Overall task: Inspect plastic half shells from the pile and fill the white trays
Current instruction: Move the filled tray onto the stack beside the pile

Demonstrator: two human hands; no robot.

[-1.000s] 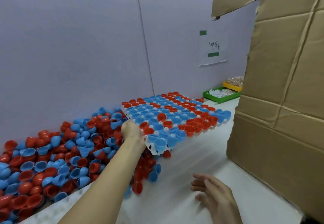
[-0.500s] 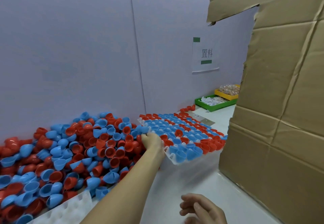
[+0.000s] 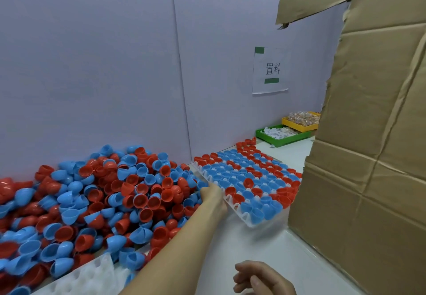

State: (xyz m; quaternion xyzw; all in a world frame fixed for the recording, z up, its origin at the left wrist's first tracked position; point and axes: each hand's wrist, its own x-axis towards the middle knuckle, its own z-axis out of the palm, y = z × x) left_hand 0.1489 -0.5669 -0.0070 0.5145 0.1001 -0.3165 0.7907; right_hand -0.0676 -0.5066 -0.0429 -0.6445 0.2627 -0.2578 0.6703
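Gripping filled white tray (image 3: 239, 211) at its near-left edge with left hand (image 3: 213, 196) | tray lying on table (image 3: 265, 248) beside shell pile (image 3: 96, 197) | right hand (image 3: 262, 278) hovering loosely curled, holding nothing | empty tray (image 3: 90, 276) sitting at near-left

Left hand (image 3: 213, 196) grips the near-left edge of the filled white tray (image 3: 239, 211), packed with red and blue half shells, on the white tabletop (image 3: 265, 248). The loose pile (image 3: 92, 197) sits just left of it against the wall. Right hand (image 3: 262, 278) hovers low, fingers loosely curled, holding nothing. An empty tray (image 3: 87, 276) lies at the pile's near edge, cardboard (image 3: 368, 156) standing right.
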